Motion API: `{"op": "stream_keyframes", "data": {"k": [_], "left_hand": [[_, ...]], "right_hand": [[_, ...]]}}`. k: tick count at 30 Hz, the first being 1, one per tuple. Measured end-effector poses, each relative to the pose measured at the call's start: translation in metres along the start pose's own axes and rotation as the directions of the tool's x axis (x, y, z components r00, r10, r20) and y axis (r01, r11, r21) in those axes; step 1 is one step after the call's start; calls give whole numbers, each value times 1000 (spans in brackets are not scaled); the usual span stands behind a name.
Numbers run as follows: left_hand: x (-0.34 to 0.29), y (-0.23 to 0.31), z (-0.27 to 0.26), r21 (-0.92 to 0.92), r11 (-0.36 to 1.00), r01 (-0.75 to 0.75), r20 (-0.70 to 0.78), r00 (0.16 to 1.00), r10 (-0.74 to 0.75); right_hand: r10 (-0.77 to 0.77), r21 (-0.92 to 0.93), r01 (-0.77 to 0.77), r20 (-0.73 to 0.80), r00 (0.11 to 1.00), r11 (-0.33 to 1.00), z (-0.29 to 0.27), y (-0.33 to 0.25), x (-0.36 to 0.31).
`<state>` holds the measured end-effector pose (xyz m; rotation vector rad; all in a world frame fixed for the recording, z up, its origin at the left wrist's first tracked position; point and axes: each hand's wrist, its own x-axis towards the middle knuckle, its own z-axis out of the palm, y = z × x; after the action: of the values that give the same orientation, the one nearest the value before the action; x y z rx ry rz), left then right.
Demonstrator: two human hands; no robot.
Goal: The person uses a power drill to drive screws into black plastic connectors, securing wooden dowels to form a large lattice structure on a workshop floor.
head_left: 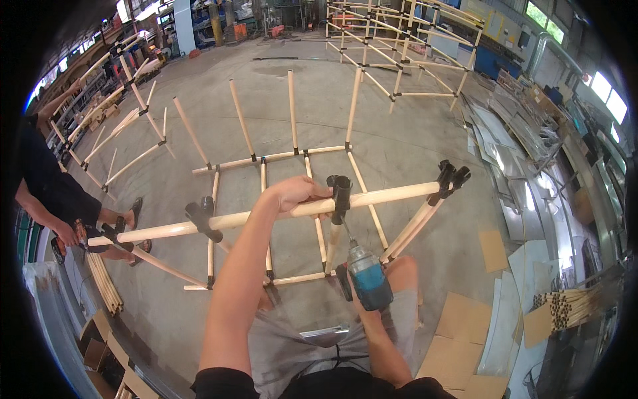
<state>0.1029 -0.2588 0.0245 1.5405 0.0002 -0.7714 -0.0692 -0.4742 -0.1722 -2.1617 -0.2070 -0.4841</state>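
My left hand (302, 193) is wrapped round a long beige pipe (395, 194) that crosses in front of me, just left of a black pipe joint (341, 193). In my right hand (364, 312), mostly hidden under the tool, is a teal and black cordless impact driver (371, 276). Its bit points up at the underside of that joint; I cannot tell whether it touches a screw. More black joints (204, 218) sit along the pipe, with a cluster of joints (450, 179) at its right end. Below, upright and crosswise pipes (286, 154) form a frame on the floor.
Another person (53, 179) stands at the left by the pipe's end, holding an orange and black power tool (81, 233). A finished-looking rack (405, 46) stands far right. Metal sheets (505, 199), cardboard (458, 326) and bundled pipes (565, 309) lie at the right.
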Motion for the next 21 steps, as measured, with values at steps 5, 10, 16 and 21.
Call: {"op": "stream_keyframes", "data": {"k": [5, 10, 16, 21], "left_hand": [[0, 21, -8, 653, 732, -194, 37, 973, 226], [5, -15, -3, 182, 983, -4, -6, 1000, 5], [10, -5, -7, 61, 998, -10, -3, 1000, 11], [3, -9, -10, 79, 997, -16, -26, 999, 18]], "right_hand": [[70, 24, -71, 20, 997, 997, -8, 8, -8], [108, 86, -111, 39, 993, 990, -7, -7, -32], [147, 112, -148, 17, 989, 983, -14, -13, -41], [125, 181, -124, 7, 992, 976, 3, -18, -16]]}}
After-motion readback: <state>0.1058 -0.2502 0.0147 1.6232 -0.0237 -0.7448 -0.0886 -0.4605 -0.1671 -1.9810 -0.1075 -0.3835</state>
